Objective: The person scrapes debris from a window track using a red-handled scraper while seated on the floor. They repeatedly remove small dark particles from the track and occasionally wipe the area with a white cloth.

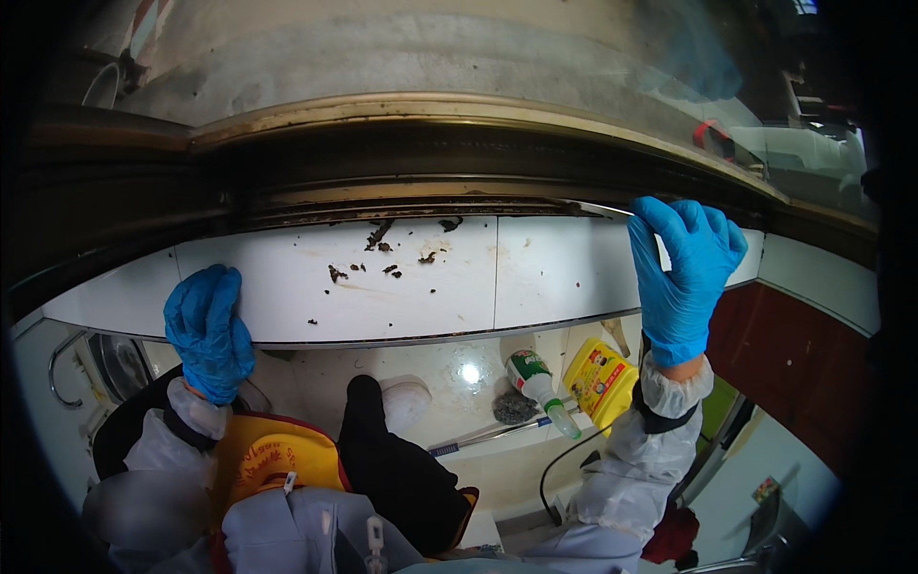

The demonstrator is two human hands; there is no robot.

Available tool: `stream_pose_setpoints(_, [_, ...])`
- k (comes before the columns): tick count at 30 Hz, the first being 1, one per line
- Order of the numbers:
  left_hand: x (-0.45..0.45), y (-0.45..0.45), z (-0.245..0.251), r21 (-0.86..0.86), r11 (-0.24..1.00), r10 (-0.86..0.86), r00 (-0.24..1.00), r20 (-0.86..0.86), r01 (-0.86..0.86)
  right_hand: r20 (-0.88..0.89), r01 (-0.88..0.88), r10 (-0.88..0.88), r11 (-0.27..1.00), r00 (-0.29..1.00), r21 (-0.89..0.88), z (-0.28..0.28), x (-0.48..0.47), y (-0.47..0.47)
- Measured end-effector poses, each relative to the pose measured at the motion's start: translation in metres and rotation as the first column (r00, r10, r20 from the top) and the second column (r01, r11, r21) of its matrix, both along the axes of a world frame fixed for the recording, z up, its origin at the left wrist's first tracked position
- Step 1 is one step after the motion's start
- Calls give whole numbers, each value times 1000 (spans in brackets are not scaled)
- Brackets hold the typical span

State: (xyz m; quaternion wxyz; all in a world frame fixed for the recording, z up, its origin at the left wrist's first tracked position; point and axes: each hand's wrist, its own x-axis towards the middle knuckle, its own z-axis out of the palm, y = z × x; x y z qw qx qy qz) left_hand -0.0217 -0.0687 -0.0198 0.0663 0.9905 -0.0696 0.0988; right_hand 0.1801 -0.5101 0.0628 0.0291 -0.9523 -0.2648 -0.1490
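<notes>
My right hand point(685, 276), in a blue glove, grips a thin metal tool point(599, 208), whose kind I cannot tell. Its narrow end reaches left into the dark track of the window frame point(430, 204). My gloved left hand point(209, 330) rests at the left part of the white tiled sill point(423, 287), over its front edge, with no object visible in it. Dark crumbs of dirt point(380, 233) lie on the sill along the track and across its middle. The glass pane point(430, 57) stands beyond the frame.
Below the sill, a green-capped bottle point(534, 380), a yellow container point(601, 377), a steel wool scourer point(514, 407) and a metal pole with a blue grip point(495, 434) lie near the floor. A black cable point(549, 473) curves near my right arm.
</notes>
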Motion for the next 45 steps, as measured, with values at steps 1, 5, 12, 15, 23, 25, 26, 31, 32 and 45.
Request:
stream_pose_setpoints(1, [-1, 0, 1, 1, 1000, -1, 1000, 1, 1, -34, 35, -36, 998, 999, -44, -1, 0, 0])
stream_pose_setpoints(5, [-2, 1, 1, 3, 1000, 7, 1000, -31, -7, 40, -60, 57, 995, 998, 79, 5, 1, 11])
stream_pose_setpoints(12, [0, 1, -3, -26, 1000, 13, 1000, -3, -13, -54, -169, 166, 984, 985, -59, -7, 2, 95])
stream_pose_setpoints(15, [1, 0, -1, -9, 1000, 8, 1000, -10, -9, -76, -147, 145, 989, 987, -30, 1, 0, 104])
stream_pose_setpoints(23, [2, -5, 5, -19, 1000, 12, 1000, -1, -12, -72, -5, 4, 1000, 997, -5, 7, -12, 95])
stream_pose_setpoints(25, [4, -6, 4, -23, 1000, 1, 1000, 21, 0, -53, -37, 42, 995, 998, 89, 7, -9, 97])
stream_pose_setpoints(26, [6, -8, 4, -67, 998, -8, 1000, 19, 9, -34, -35, 39, 994, 999, 101, 7, -8, 100])
stream_pose_setpoints(31, [15, -17, 11, -21, 999, -42, 999, 26, 43, -144, -112, 107, 993, 984, -25, 2, -5, 134])
stream_pose_setpoints(32, [18, -16, 14, -14, 998, -61, 998, 27, 61, -51, -142, 143, 990, 988, 21, 2, -8, 140])
stream_pose_setpoints(45, [48, 39, 44, -26, 913, -408, 904, -126, 408, -25, -124, 129, 981, 991, 147, -2, -16, 147])
